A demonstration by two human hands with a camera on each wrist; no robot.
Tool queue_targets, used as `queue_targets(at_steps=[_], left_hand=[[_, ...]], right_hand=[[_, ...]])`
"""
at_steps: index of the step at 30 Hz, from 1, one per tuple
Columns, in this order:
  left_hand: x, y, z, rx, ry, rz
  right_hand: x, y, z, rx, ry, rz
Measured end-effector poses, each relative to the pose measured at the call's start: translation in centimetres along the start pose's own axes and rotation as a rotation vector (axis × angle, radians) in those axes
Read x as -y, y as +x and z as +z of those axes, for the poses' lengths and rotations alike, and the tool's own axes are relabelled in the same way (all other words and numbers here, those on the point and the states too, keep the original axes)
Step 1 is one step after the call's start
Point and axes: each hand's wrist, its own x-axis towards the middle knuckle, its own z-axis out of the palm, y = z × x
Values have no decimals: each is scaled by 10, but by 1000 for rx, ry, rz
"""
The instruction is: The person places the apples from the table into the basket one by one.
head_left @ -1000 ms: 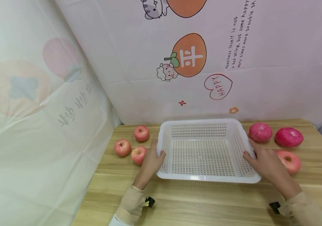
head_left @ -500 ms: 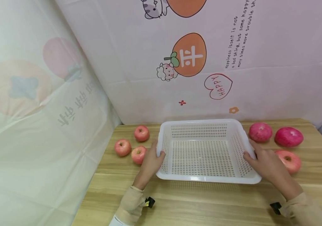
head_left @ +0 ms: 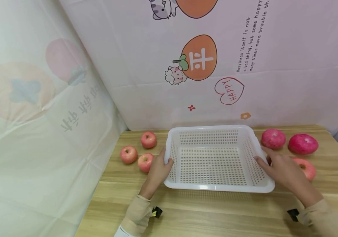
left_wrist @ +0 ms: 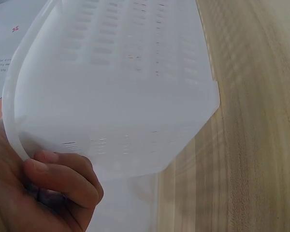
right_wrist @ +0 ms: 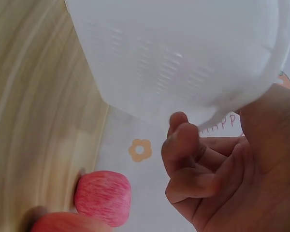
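A white plastic basket (head_left: 210, 164) with slotted walls and an open top stands in the middle of the wooden table, nothing inside it. My left hand (head_left: 158, 168) grips its left rim, thumb over the edge; the left wrist view shows the fingers (left_wrist: 70, 179) curled against the outer wall. At the opposite rim, my right hand (head_left: 283, 168) has its thumb over the edge and its fingers (right_wrist: 183, 145) curled beneath, beside the outer wall. A light red apple (head_left: 146, 162) lies against the left hand's outer side. Another apple (head_left: 306, 169) is partly hidden behind the right hand.
Two more apples, one (head_left: 128, 154) nearer and one (head_left: 149, 140) farther back, lie at the left. Two deep pink apples (head_left: 273, 138) (head_left: 303, 144) sit at the back right. A printed white cloth (head_left: 157, 105) hangs behind the table (head_left: 210, 214), another along its left.
My right hand has shifted slightly to the right at the rim, covering more of the apple beside it. The left hand and the basket stay essentially in place.
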Motion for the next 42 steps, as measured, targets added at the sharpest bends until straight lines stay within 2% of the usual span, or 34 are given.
queue_targets(at_steps=[12, 21, 31, 37, 42], left_hand=[[0, 0, 0, 5, 2, -3], [1, 2, 0, 12, -3, -9], [1, 2, 1, 25, 7, -39], [1, 2, 1, 25, 12, -49], [-1, 2, 0, 18, 12, -41]], right_hand=[[-14, 6, -23, -91, -43, -65], [-37, 6, -35, -59, -65, -78], [-62, 2, -35, -55, -168, -106], [-77, 0, -35, -15, -200, -102], [-89, -2, -34, 55, -183, -60]])
